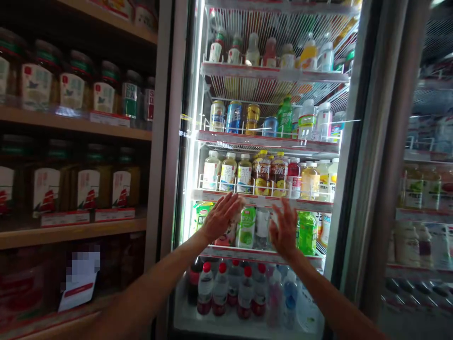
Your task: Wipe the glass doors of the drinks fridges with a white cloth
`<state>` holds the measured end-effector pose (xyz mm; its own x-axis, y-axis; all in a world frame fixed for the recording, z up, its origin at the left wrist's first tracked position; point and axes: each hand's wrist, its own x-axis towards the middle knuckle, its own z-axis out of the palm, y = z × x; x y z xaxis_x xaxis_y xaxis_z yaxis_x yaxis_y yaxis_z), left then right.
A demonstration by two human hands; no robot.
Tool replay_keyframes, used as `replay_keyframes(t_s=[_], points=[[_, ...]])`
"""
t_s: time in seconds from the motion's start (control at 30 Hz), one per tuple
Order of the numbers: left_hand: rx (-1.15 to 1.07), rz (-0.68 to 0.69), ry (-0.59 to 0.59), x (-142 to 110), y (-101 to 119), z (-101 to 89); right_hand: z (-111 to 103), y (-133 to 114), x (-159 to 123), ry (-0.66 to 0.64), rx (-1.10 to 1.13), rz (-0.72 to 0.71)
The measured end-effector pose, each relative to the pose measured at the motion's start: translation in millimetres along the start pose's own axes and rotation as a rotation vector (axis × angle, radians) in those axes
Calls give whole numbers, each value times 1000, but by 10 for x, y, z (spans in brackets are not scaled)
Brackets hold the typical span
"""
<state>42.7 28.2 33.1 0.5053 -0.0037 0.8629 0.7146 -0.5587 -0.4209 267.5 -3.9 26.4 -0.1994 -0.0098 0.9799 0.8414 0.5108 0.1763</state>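
My left hand (222, 217) is raised before the lit drinks fridge (262, 203), its fingers stretched out towards the right. A small pale patch shows by its fingertips; I cannot make out what it is. Further right, my right hand (285, 229) is up with its fingers spread and nothing visible in it. Lettering and reflections float on the fridge's glass door (226, 145). Whether either hand touches the glass I cannot tell. Behind the hands stand a green carton (246, 226) and a green bottle (307, 233); tea bottles (244, 172) line the shelf above.
Wooden shelves with large labelled jars (72, 85) and price strips stand at the left. A white sign (80, 278) sits low there. Red-capped bottles (220, 288) fill the fridge's bottom. Another fridge with bottles (421, 186) is on the right, past a metal frame (392, 141).
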Motion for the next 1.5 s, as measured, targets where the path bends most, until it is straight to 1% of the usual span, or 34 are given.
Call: replay_keyframes(t_s=[0.07,0.1,0.13,0.2,0.23,0.3,0.37,0.4,0.43,0.5,0.53,0.6,0.63,0.67,0.7,0.73,0.8,0.87,0.93,0.97,1.0,1.03,1.07,1.13,1.17,1.2,1.23,1.27,1.3,1.37,1.4,1.43,1.47,1.5], points=[[-39,-216,89,167,91,79,149,-397,160,-52,227,-55],[-59,-257,111,215,86,78,239,-571,248,-55,286,-10],[-73,-253,106,225,51,50,335,-717,335,-51,300,39],[-57,-189,55,122,-86,-66,530,-914,485,-68,235,103],[-20,-159,19,25,-173,-136,621,-970,541,-90,171,104],[109,-178,-9,-196,-347,-258,775,-1015,607,-131,31,56],[200,-213,-32,-368,-478,-321,851,-951,622,-137,-88,-44],[221,-222,-43,-420,-518,-329,838,-860,617,-136,-130,-113],[230,-221,-51,-449,-540,-327,781,-718,606,-133,-160,-182],[234,-206,-59,-454,-540,-305,529,-276,581,-112,-205,-245],[235,-197,-60,-440,-521,-291,350,11,573,-80,-224,-218],[239,-207,-48,-403,-459,-255,-32,611,577,77,-288,19],[240,-233,-36,-384,-421,-234,-191,862,593,201,-309,142],[238,-265,-20,-367,-382,-212,-303,1041,614,321,-324,261],[235,-300,-2,-352,-344,-190,-356,1124,639,373,-334,314],[230,-331,13,-341,-312,-171,-346,1105,660,403,-338,346],[216,-366,26,-327,-270,-145,-169,808,674,347,-331,303],[205,-369,28,-326,-258,-140,84,384,638,109,-291,131],[202,-366,23,-333,-263,-152,215,140,570,-78,-277,-98],[203,-363,21,-339,-266,-160,193,150,535,-121,-282,-159],[206,-359,19,-344,-266,-166,114,254,505,-124,-299,-166],[210,-355,15,-347,-263,-170,-9,434,482,-81,-326,-116],[215,-355,14,-348,-257,-169,-151,660,466,-20,-356,-23],[223,-362,21,-337,-240,-157,-401,1086,442,211,-410,222],[224,-367,28,-327,-231,-149,-467,1210,425,304,-408,311],[223,-373,35,-314,-221,-142,-478,1244,398,366,-396,360],[217,-379,39,-301,-210,-137,-436,1185,357,378,-372,363],[208,-386,37,-292,-199,-136,-351,1050,299,342,-341,328],[197,-393,32,-290,-185,-139,-245,867,227,263,-309,257],[180,-408,18,-318,-146,-149,-65,511,58,43,-248,86],[175,-412,7,-352,-119,-154,-33,407,-23,-66,-231,1],[175,-410,-3,-397,-87,-157,-53,380,-95,-144,-231,-57],[175,-403,-15,-451,-51,-157,-119,431,-151,-179,-250,-71],[174,-396,-32,-508,-11,-152,-217,546,-190,-153,-284,-27]])
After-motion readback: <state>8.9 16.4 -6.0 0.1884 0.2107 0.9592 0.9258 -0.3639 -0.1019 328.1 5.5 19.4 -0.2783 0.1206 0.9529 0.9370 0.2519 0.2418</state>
